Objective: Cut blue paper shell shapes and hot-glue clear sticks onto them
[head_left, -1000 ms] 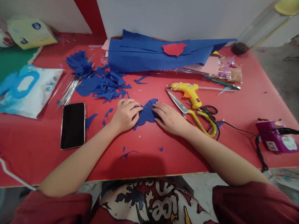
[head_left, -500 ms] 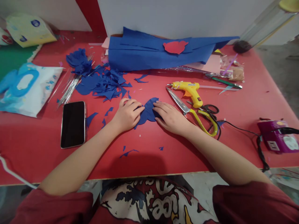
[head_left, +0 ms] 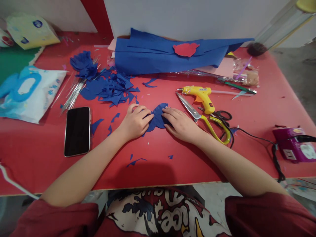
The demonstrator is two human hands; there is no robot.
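A cut blue piece with curved edges lies on the red table between my hands. My left hand rests palm down over its left part, fingers bent and slightly apart. On its right part lie the fingertips of my right hand, stretched out and flat. The parts of the piece under both hands are hidden. A yellow glue gun and scissors with yellow handles lie just beyond and beside my right hand.
Blue scraps and thin wires lie at back left, near a phone and a wipes pack. Blue sheets bearing a red cutout lie at the back. A purple box with black cables is at right.
My left hand's fingertips have shifted very slightly to the right over the blue piece. My right hand stays in place.
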